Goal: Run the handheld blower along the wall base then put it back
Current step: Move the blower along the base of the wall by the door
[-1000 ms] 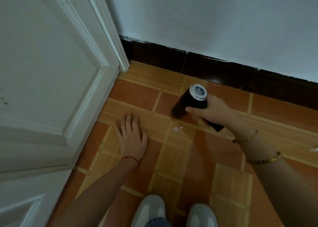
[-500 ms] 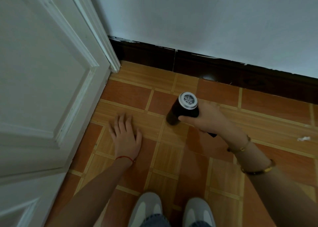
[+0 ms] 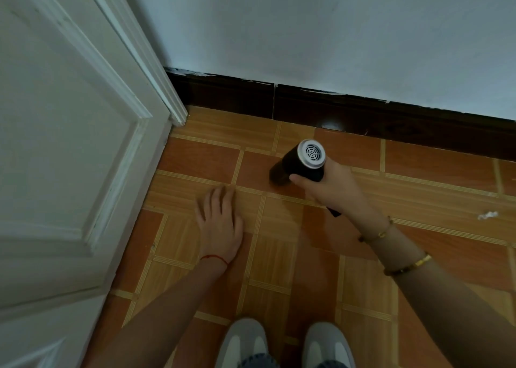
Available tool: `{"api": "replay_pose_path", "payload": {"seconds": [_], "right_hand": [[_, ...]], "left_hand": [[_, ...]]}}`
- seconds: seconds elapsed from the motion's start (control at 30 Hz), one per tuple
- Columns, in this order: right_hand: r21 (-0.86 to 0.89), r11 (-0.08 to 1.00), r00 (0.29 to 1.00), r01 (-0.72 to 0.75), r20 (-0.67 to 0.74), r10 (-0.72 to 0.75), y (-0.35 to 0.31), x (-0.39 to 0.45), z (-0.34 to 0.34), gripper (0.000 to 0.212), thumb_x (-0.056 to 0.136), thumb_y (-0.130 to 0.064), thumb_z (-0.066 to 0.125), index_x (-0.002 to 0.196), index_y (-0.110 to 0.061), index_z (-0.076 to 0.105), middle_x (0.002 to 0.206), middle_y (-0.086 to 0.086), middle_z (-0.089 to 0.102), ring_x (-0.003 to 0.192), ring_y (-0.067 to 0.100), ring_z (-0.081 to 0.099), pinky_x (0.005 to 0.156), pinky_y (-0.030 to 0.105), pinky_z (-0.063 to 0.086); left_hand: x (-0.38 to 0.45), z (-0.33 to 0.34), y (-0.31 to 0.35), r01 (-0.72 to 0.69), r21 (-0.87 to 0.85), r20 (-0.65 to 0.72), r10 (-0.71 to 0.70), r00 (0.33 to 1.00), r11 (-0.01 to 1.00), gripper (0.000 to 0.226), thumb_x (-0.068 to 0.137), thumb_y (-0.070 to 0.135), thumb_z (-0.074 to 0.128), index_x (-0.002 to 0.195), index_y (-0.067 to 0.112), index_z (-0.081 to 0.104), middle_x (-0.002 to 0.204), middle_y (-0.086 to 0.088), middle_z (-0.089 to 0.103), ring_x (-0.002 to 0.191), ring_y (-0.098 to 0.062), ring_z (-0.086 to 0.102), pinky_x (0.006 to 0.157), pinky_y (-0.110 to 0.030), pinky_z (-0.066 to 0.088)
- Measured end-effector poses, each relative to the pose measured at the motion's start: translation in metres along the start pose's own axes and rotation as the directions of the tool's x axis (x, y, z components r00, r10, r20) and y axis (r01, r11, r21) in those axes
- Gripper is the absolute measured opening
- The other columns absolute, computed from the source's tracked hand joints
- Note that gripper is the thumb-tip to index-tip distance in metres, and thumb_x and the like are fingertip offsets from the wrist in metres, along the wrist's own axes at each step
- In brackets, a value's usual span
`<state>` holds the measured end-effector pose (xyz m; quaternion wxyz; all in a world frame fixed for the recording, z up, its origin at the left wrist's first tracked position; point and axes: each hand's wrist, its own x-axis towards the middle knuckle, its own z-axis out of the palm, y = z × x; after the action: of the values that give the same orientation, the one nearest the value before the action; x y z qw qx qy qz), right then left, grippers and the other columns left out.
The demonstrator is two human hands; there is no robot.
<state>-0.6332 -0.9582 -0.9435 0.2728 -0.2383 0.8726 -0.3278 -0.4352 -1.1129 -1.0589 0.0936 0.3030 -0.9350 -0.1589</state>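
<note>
- Grey shoes (image 3: 284,342) nearest, on orange tile.
- Left hand (image 3: 220,222) lies flat on the floor, fingers spread, holding nothing.
- Right hand (image 3: 332,189) clamps the black blower (image 3: 301,163), nozzle angled down-left.
- Dark baseboard (image 3: 363,110) beyond, near but apart.

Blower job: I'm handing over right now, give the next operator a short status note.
Right hand: gripping the black blower, nozzle aimed down-left at the floor tiles, short of the dark wall base.
Left hand: empty, flat on the floor, bracing.
A white scrap lies on the tiles to the right.
Done: blower is in hand near the door corner.
Left: run it along the wall base, then put it back; its storage spot is not in view.
</note>
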Motion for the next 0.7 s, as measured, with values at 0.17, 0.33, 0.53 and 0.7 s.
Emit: {"api": "replay_pose_path", "payload": {"seconds": [0.17, 0.33, 0.53, 0.7], "right_hand": [[0.028, 0.999, 0.953, -0.038, -0.299, 0.045, 0.007, 0.016, 0.005, 0.071, 0.085, -0.045, 0.070, 0.143, -0.017, 0.041, 0.124, 0.003, 0.066, 0.113, 0.023, 0.063, 0.086, 0.028, 0.049], [0.062, 0.997, 0.964, -0.036, -0.262, 0.051, -0.008, 0.039, 0.004, 0.068, 0.086, -0.045, 0.068, 0.141, -0.018, 0.040, 0.123, 0.006, 0.065, 0.109, 0.029, 0.064, 0.087, 0.042, 0.055], [0.127, 0.992, 0.978, -0.020, -0.204, 0.046, -0.022, 0.066, 0.008, 0.083, 0.069, -0.072, 0.056, 0.138, -0.028, 0.042, 0.117, 0.002, 0.067, 0.087, 0.034, 0.070, 0.072, 0.047, 0.060], [0.084, 0.992, 0.915, -0.090, -0.387, 0.115, 0.004, 0.056, -0.004, 0.068, 0.085, -0.051, 0.067, 0.140, -0.018, 0.044, 0.120, 0.004, 0.068, 0.105, 0.027, 0.066, 0.085, 0.039, 0.056]], "left_hand": [[0.024, 0.010, 0.031, -0.059, -0.030, 0.050, 0.060, 0.997, 0.998, 0.052, 0.095, 0.030, 0.040, 0.145, 0.017, 0.044, 0.151, -0.009, 0.041, 0.145, -0.030, 0.029, 0.117, -0.064, 0.017], [0.031, 0.022, 0.044, -0.100, 0.021, 0.077, 0.098, 0.992, 0.995, 0.050, 0.096, 0.030, 0.041, 0.144, 0.016, 0.044, 0.152, -0.010, 0.041, 0.146, -0.029, 0.029, 0.117, -0.065, 0.017], [0.028, 0.023, 0.044, -0.111, 0.046, 0.054, 0.108, 0.993, 0.993, 0.052, 0.096, 0.029, 0.046, 0.146, 0.017, 0.043, 0.154, -0.008, 0.039, 0.146, -0.029, 0.029, 0.117, -0.064, 0.016], [0.029, 0.023, 0.044, -0.115, 0.060, 0.069, 0.110, 0.991, 0.992, 0.053, 0.096, 0.031, 0.044, 0.147, 0.016, 0.043, 0.154, -0.009, 0.039, 0.147, -0.030, 0.029, 0.118, -0.065, 0.013]]}}
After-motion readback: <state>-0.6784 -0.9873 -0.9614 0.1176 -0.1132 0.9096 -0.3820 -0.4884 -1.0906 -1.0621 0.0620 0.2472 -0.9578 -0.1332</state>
